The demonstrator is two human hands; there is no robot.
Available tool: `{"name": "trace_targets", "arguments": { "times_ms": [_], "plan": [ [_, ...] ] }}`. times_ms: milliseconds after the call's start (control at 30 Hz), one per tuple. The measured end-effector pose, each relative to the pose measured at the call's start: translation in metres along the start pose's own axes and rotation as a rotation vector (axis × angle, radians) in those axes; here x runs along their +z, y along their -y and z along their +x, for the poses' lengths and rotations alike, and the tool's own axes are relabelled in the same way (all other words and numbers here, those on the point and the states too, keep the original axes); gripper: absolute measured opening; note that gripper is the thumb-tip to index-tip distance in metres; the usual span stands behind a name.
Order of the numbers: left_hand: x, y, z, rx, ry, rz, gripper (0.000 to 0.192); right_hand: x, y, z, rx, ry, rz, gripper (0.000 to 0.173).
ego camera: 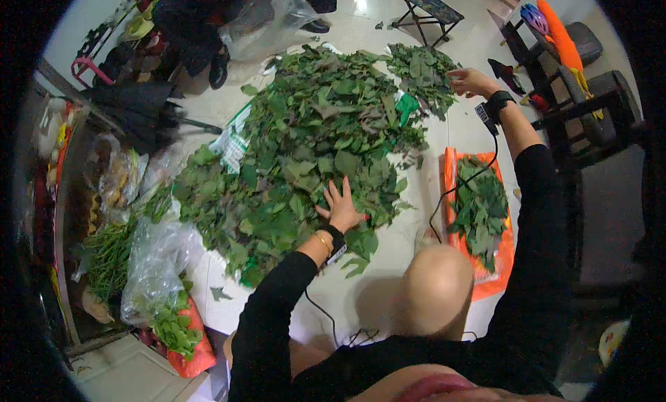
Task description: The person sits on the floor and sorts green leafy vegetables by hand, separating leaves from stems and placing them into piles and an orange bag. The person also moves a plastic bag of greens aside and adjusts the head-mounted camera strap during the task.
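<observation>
A broad heap of green leaves (322, 116) is spread over the tiled floor in front of me, partly on a white and green printed sack (234, 142). My left hand (341, 207) rests on the heap's near edge, fingers spread, holding nothing that I can see. At the far right, my right hand (472, 82) is beside a smaller leaf pile (424, 71); its fingers are partly bent, and whether they pinch a leaf is too small to tell. Both wrists carry black straps with cabled devices. Beside my knee, more leaves (478, 209) lie on an orange bag (499, 282).
A person in dark trousers (182, 32) sits at the upper left by a clear plastic bag (255, 25). A folding stool (432, 9) stands at the back. Left are a black umbrella (135, 110), green stalks (106, 251) and another plastic bag (156, 261). A black cable (452, 191) hangs from my right wrist.
</observation>
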State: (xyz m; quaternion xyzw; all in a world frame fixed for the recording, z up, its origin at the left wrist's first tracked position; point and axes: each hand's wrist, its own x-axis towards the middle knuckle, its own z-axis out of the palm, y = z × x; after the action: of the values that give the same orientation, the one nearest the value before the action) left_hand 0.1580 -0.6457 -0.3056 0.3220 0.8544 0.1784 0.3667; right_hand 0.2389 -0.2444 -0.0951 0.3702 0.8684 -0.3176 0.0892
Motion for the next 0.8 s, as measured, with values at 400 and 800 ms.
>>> {"name": "trace_targets", "arguments": {
  "times_ms": [400,800],
  "plan": [
    [0.111,-0.072,0.15,-0.545,-0.206,0.554,0.071,-0.129,-0.214,0.326,0.095,-0.41,0.865,0.041],
    [0.153,-0.02,0.157,-0.357,-0.629,-0.023,0.043,-0.104,-0.23,0.504,-0.181,-0.667,0.783,0.086]
  ]
}}
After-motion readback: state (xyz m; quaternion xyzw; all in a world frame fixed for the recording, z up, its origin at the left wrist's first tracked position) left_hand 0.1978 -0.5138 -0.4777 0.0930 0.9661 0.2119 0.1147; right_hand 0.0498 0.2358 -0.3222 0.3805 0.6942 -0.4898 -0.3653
